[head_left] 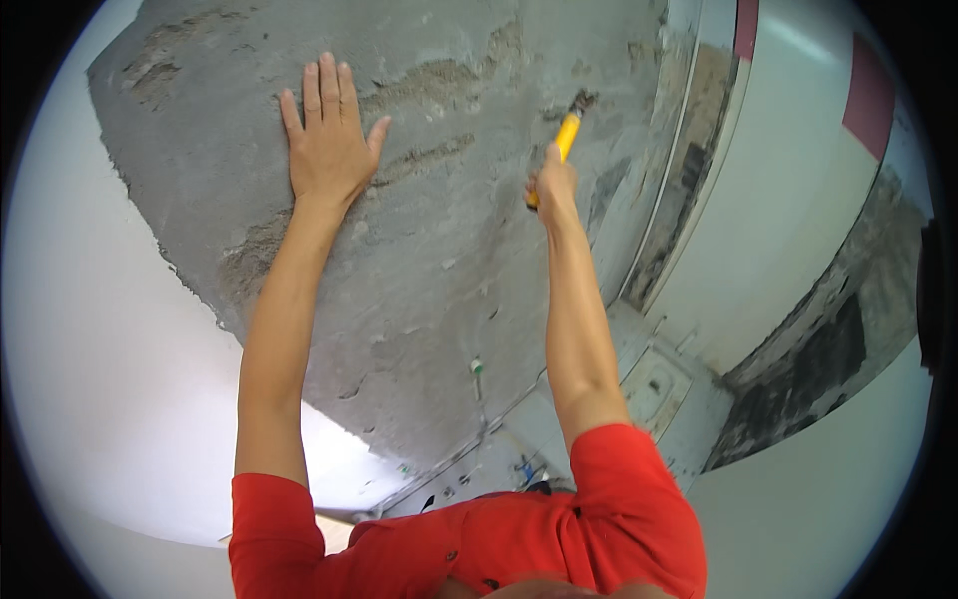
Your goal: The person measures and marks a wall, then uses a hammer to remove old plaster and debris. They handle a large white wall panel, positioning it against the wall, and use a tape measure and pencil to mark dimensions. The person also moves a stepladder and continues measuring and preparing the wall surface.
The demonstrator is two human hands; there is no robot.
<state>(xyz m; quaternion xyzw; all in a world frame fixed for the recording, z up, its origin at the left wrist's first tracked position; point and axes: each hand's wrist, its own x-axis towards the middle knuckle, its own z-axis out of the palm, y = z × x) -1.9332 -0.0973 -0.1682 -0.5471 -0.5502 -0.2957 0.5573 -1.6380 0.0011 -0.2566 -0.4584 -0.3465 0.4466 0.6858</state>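
Observation:
My left hand [327, 150] lies flat against a rough grey plaster wall [419, 250], palm down, its fingers stretched out and the thumb apart. It rests beside a long gouged patch where coarse sandy material shows. Farther right, my right hand [553, 184] is wrapped round a yellow-handled tool [569, 137]. The tool's short dark metal end points up and away, at a small broken spot [587, 99] on the wall. Whether that end touches the wall I cannot tell, nor does its exact kind show.
A white surface [110, 349] borders the grey wall on the left. To the right stand a vertical strip of exposed masonry and a pale panel [768, 190]. Below are a white floor basin [656, 389], a green-capped fitting [476, 366] on the wall and several small items on the floor.

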